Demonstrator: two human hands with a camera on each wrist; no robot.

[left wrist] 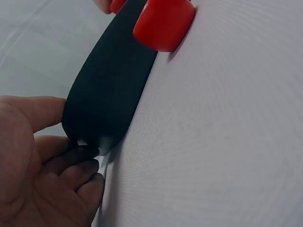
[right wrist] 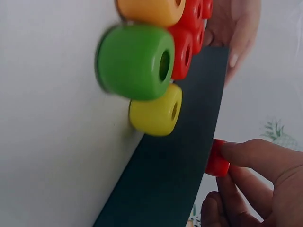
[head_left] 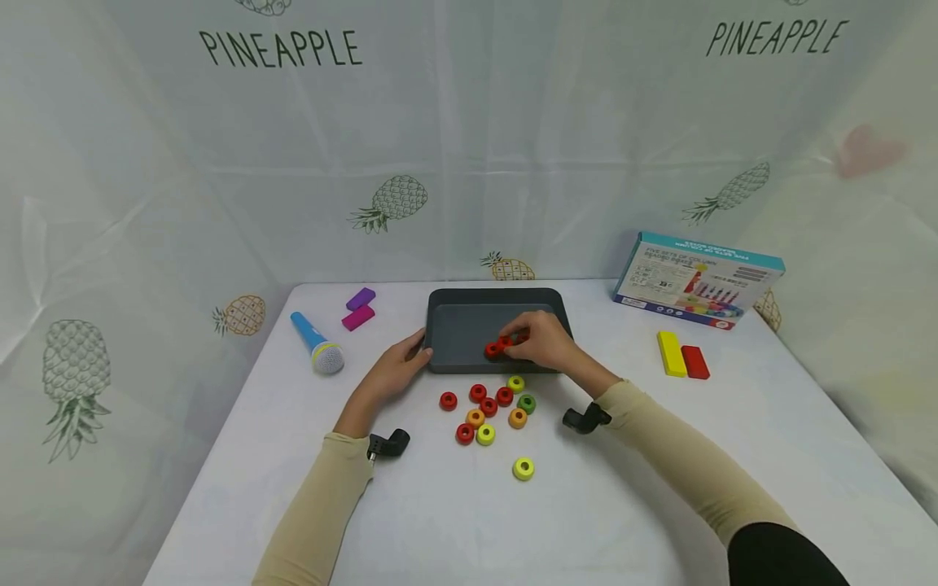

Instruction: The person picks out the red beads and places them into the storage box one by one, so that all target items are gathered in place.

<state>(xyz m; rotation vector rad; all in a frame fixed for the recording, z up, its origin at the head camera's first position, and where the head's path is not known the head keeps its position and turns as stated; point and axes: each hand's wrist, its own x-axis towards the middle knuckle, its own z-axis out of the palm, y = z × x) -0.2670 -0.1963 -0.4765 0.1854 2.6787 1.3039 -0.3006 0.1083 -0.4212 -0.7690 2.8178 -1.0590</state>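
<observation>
A dark grey tray (head_left: 469, 313) sits at the back middle of the table. My left hand (head_left: 396, 368) grips its left side, thumb on the rim and fingers curled at the corner (left wrist: 97, 113). Over the tray's right part, my right hand (head_left: 544, 340) pinches a red bead (right wrist: 218, 158) between thumb and fingers. Another red bead (head_left: 493, 350) lies in the tray beside that hand, whose fingers partly cover the beads there. In front of the tray lie several loose beads: red (head_left: 448, 400), orange (head_left: 518, 418), yellow (head_left: 523, 469) and green (head_left: 526, 403).
A blue toy microphone (head_left: 311, 335) lies left of the tray, near purple (head_left: 361, 299) and magenta blocks (head_left: 358, 317). At the back right stands a printed box (head_left: 696, 281), with a yellow block (head_left: 671, 353) and a red block (head_left: 695, 362) before it. A pineapple-print curtain hangs behind.
</observation>
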